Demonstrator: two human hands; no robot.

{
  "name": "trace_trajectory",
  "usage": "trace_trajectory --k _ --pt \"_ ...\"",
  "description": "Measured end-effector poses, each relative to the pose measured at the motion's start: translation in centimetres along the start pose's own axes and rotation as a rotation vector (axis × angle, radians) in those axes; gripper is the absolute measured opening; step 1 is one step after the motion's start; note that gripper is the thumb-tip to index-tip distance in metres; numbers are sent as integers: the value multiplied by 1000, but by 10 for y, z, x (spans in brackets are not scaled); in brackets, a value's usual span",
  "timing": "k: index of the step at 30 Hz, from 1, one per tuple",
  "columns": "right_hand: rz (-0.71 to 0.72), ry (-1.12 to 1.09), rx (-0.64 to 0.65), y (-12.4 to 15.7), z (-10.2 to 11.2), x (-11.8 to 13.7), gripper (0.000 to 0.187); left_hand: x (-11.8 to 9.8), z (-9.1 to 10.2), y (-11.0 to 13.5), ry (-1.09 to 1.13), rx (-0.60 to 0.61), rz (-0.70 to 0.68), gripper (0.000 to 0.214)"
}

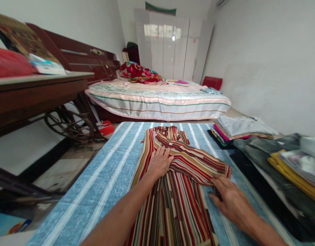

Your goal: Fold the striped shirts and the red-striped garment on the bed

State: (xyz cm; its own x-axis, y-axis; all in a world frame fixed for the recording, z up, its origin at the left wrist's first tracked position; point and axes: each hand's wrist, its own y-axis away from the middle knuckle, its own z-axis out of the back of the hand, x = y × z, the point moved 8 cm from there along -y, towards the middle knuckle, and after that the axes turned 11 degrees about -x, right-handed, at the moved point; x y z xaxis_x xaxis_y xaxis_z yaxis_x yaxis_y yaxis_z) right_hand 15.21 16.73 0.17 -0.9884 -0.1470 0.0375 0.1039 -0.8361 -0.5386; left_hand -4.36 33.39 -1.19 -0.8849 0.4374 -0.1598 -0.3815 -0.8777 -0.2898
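A striped red, brown and cream garment (172, 191) lies lengthwise on a blue and white striped cloth (106, 181). My left hand (159, 162) rests flat on the garment's middle, fingers stretched out, pressing down a sleeve folded across it. My right hand (230, 198) lies at the garment's right edge, its fingertips pinching the end of the folded sleeve (219, 171).
Stacks of folded clothes (239, 128) and dark and yellow fabrics (288, 164) line the right side. A treadle sewing table (39, 92) stands at the left. A bed (157, 99) with a red floral bundle (138, 72) lies ahead, a white wardrobe (170, 44) behind it.
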Motion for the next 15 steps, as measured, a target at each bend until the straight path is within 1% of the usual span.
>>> trace_trajectory --k 2,4,6,7,8,9,11,12,13,15 --pt "29 38 -32 1 1 -2 31 0 1 0 -7 1 -3 52" --pt "94 66 -108 -5 9 -4 36 0 3 0 -10 2 -2 52" --pt "153 83 -196 -11 20 -4 36 0 3 0 -14 3 0 52" --pt "170 81 -204 -12 22 -4 36 1 3 0 -18 6 0 53" --pt "171 73 -175 -12 22 -5 36 1 3 -1 -24 9 0 53" --pt "153 59 -119 -11 19 -6 37 2 2 -1 -29 12 1 54" --pt "89 15 14 -6 11 -10 40 3 0 -1 -36 10 0 55" --pt "54 -17 61 -5 9 -12 41 3 -1 -1 -38 9 -2 55" --pt "18 -59 85 -5 8 -15 41 4 -1 -2 -39 7 -5 56" --pt "-59 -166 87 -13 8 -24 35 4 -2 -2 -43 4 -10 56"
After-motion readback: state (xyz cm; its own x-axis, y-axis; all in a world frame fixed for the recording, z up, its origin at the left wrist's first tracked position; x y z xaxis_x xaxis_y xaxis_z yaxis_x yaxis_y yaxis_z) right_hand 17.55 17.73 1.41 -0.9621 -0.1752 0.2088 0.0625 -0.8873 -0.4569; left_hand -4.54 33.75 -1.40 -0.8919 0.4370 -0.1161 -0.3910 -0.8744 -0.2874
